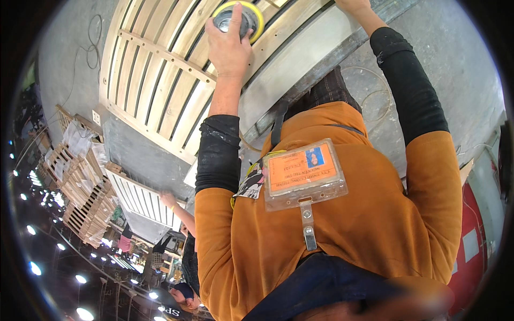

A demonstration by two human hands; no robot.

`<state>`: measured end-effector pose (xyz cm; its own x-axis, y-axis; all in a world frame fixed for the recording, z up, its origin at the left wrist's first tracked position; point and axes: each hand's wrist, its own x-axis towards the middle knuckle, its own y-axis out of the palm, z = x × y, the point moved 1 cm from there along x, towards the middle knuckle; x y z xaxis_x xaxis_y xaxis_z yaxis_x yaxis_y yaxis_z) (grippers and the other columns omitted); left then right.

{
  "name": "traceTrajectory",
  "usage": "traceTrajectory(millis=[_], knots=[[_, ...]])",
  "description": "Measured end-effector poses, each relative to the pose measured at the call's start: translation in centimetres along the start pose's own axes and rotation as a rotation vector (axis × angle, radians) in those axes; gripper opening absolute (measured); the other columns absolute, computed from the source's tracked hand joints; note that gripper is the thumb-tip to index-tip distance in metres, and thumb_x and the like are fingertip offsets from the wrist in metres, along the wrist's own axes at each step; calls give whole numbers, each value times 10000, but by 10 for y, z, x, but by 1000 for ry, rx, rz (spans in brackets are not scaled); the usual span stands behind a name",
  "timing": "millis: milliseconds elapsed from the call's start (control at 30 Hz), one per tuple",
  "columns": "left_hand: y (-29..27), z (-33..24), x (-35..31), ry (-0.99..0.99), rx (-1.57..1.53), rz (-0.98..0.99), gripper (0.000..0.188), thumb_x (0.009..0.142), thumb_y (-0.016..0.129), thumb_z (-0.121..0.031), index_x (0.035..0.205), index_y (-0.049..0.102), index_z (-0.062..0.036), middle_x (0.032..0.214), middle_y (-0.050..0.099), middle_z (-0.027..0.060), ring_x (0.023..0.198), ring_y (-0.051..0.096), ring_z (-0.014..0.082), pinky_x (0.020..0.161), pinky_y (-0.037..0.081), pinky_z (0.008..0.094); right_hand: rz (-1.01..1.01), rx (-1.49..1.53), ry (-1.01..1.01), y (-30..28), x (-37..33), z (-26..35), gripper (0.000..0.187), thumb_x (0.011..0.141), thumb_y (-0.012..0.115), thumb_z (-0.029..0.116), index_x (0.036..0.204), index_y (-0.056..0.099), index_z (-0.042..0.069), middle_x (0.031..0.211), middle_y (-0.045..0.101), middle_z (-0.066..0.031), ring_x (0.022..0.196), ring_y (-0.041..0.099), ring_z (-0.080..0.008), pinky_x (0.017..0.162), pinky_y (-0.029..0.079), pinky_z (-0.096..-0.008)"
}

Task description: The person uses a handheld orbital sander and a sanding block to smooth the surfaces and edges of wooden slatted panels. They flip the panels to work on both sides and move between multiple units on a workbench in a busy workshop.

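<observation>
1. The head view is showing wood work at a bench. My guess is that the person is rubbing the wood smooth, and that this rubbing step is going on now.
2. The next move is probably calling for a flat, steady slide along the wood. Tipping the tool could be making a dent.
3. The left hand (230,45) is holding a round tool (246,24) with a yellow rim. Its fingers are spreading over the top, with one lying long across it and the thumb bending in at the side.
4. The right hand (353,4) is going off the top of the picture. Its fingers are not showing, so I cannot tell how wide they are spreading or if they are holding anything.
5. The round tool is sitting right under the left hand, and it looks to be touching a big wooden panel (166,56) with long slats and dark gaps.
6. The right hand is reaching out to the right, well apart from the tool and near the panel's edge.
7. The panel is lying on a grey surface (345,53) in front of the person, with a part going past the top of the picture.
</observation>
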<state>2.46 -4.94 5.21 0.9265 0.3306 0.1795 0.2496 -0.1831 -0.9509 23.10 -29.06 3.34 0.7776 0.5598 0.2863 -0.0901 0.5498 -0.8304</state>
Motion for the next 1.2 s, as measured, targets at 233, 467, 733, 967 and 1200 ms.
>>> traceTrajectory(millis=[233,467,733,967,1200], knots=[[4,-5,17,-125,22,6,756,774,767,-340,1434,405,-419,1337,371,255,1052,586,446,813,531,492,-19,-24,20,-4,3,7,464,776,601,259,1207,572,89,1081,585,-183,1051,556,-389,892,465,-467],[5,-39,25,-226,34,-64,739,765,720,-154,1448,440,-190,1366,452,266,1191,528,412,939,479,475,41,17,32,-5,3,3,492,758,631,293,1203,577,91,1079,584,-180,1046,557,-386,879,468,-464],[9,-66,15,-504,-24,-6,742,794,724,-237,1454,395,-326,1371,344,289,1103,559,455,875,492,516,-121,-50,-94,-2,2,7,413,777,554,188,1171,562,67,1062,568,-183,1045,535,-388,884,452,-470],[-7,-46,-6,-801,35,-4,754,836,717,-227,1476,332,-329,1370,309,293,1069,571,455,830,510,513,60,33,-57,-8,7,7,387,766,538,98,1152,556,67,1063,555,-184,1012,528,-402,875,443,-484],[-14,-32,-14,-912,119,-125,743,822,731,-238,1465,360,-278,1332,326,285,1058,577,460,815,530,501,197,-6,11,2,7,-5,428,802,544,65,1228,540,114,1185,556,-113,1084,540,-345,922,452,-447]])
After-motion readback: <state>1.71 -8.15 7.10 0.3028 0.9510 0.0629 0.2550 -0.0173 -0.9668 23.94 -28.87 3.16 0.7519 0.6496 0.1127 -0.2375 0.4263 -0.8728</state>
